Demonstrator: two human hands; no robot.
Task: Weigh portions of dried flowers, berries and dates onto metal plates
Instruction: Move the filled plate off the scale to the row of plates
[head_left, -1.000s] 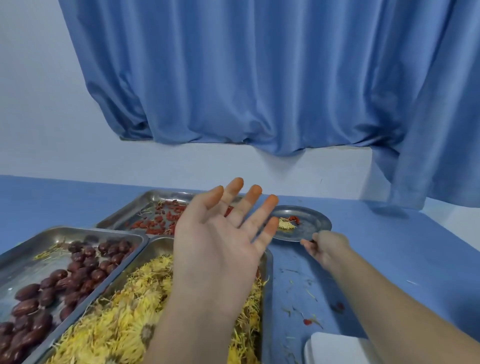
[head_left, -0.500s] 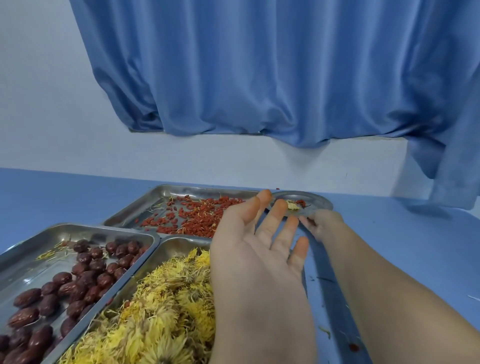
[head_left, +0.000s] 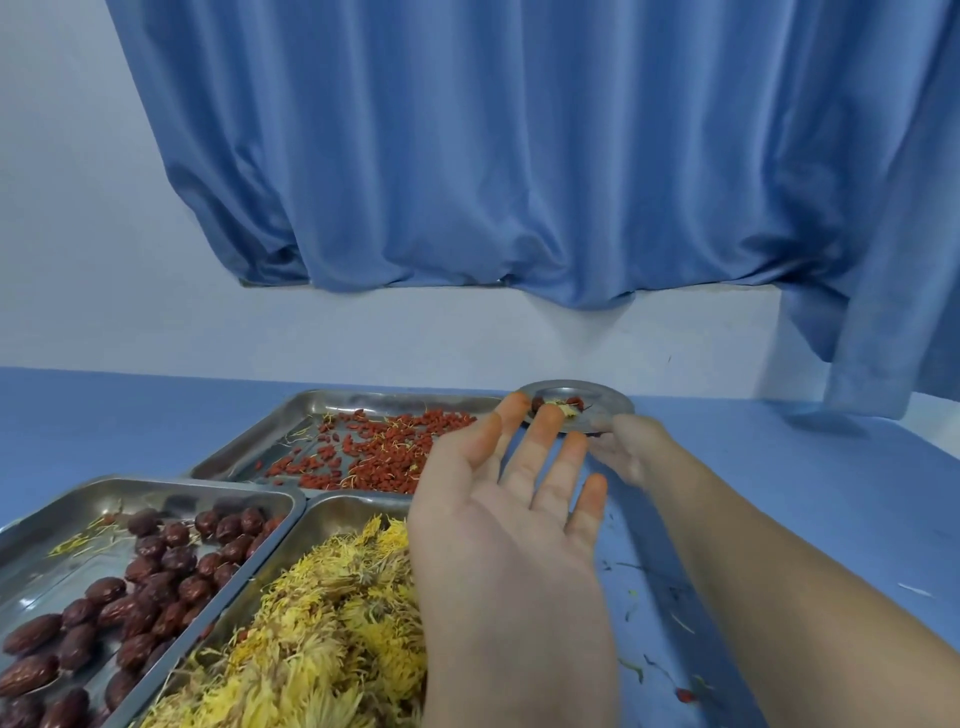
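A small round metal plate (head_left: 602, 402) sits at the far side of the blue table, with a date, some yellow flower and red berries on it. My right hand (head_left: 631, 447) grips the plate's near rim. My left hand (head_left: 511, 525) hovers flat, palm up and fingers spread, its orange-stained fingertips reaching towards the plate. Three steel trays lie to the left: red berries (head_left: 384, 452), dark dates (head_left: 130, 587) and yellow dried flowers (head_left: 311, 634).
The berry tray (head_left: 322, 405) is furthest, the date tray (head_left: 47, 514) nearest left. Petal and berry scraps (head_left: 670, 670) litter the blue table (head_left: 831, 493) on the right. A blue curtain (head_left: 519, 156) hangs over the white wall behind.
The view has tilted up and the scale at the bottom right has left the frame. My left hand has lowered and reached forward towards the plate. My right hand keeps hold of the plate's rim.
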